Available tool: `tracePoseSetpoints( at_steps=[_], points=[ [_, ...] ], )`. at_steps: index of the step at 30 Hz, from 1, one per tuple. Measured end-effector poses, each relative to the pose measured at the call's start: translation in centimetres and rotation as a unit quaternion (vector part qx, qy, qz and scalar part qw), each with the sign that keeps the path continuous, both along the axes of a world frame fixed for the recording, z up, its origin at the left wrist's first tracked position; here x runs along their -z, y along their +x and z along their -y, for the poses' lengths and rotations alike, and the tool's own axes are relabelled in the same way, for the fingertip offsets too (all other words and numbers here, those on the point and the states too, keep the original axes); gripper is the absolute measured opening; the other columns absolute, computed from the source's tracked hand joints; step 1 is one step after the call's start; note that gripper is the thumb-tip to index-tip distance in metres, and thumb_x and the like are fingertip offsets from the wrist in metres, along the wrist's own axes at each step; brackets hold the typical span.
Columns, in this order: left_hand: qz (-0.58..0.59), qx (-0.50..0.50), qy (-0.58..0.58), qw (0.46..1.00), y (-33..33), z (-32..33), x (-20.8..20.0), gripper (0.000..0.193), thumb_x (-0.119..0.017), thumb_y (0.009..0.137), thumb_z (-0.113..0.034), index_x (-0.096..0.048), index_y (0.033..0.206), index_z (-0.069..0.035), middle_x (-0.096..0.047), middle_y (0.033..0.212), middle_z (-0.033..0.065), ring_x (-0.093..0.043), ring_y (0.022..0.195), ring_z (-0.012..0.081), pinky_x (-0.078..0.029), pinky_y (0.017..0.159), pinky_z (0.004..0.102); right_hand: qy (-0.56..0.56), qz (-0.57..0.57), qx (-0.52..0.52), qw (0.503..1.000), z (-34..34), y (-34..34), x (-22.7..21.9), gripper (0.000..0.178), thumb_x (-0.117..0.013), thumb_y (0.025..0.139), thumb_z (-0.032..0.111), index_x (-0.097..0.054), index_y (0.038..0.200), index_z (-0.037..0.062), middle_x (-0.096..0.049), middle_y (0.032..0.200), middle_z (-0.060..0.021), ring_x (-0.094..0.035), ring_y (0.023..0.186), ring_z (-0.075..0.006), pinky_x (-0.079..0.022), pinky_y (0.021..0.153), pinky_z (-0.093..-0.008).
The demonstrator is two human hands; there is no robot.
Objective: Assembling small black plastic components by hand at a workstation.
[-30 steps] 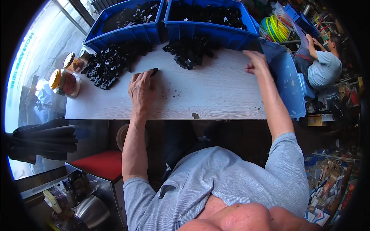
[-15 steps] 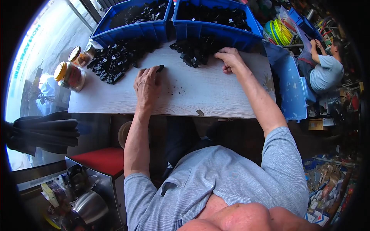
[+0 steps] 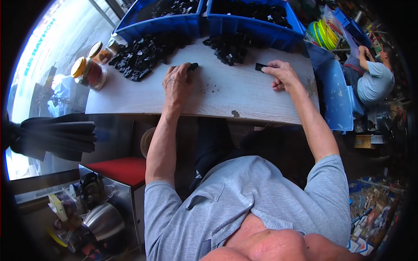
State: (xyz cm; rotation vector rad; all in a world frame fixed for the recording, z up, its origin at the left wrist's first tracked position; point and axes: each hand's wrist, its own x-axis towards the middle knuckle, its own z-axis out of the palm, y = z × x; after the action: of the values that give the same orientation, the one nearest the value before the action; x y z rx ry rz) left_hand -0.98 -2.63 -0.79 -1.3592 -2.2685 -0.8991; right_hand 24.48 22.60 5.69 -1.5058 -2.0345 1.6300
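Observation:
My left hand (image 3: pixel 177 83) is closed on a small black plastic part (image 3: pixel 193 66), whose end sticks out past the fingertips above the table. Between thumb and fingers, my right hand (image 3: pixel 282 75) pinches another small black part (image 3: pixel 260 67), dark and rectangular. Left of my left hand spreads a heap of black parts with metal bits (image 3: pixel 138 58). A smaller pile of black parts (image 3: pixel 230 51) lies between my hands, farther back. Both hands are over the pale wood-grain table (image 3: pixel 226 98).
Two blue bins (image 3: pixel 161 27) (image 3: pixel 257 32) of black parts stand at the back. Jars (image 3: pixel 89 73) are at the table's left. A large blue container (image 3: pixel 335 93) stands against the right side. Beyond it sits another person (image 3: pixel 375 80). A red-topped cabinet (image 3: pixel 117 170) is lower left.
My right hand has drawn away from the smaller pile with a black part in its fingers. My left hand keeps its part. The whole view has shifted slightly.

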Motion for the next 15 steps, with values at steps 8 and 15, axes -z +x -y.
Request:
tracePoseSetpoints(
  at_steps=[8,15],
  points=[
    [-0.030,-0.011,0.014,0.999,0.0,-0.1,0.5,0.022,-0.068,0.091,-0.016,-0.074,0.111,-0.009,-0.074,0.104,0.0105,-0.066,0.101,0.0328,-0.052,0.090,0.0422,0.063,-0.018,-0.030,0.997,0.9,-0.3,1.1,0.045,-0.081,0.085,0.020,-0.064,0.124,0.0072,-0.060,0.067,-0.0045,-0.058,0.047,-0.0116,-0.050,0.041,-0.0285],
    [0.051,-0.028,0.013,0.998,-1.0,0.1,0.6,0.022,-0.067,0.092,-0.018,-0.075,0.111,-0.009,-0.074,0.108,0.0108,-0.066,0.104,0.0331,-0.051,0.092,0.0433,0.088,-0.015,-0.025,0.996,2.2,-0.4,1.1,0.038,-0.079,0.086,0.021,-0.066,0.118,0.0054,-0.058,0.064,-0.0025,-0.054,0.042,-0.0105,-0.046,0.035,-0.0264]
  ],
)
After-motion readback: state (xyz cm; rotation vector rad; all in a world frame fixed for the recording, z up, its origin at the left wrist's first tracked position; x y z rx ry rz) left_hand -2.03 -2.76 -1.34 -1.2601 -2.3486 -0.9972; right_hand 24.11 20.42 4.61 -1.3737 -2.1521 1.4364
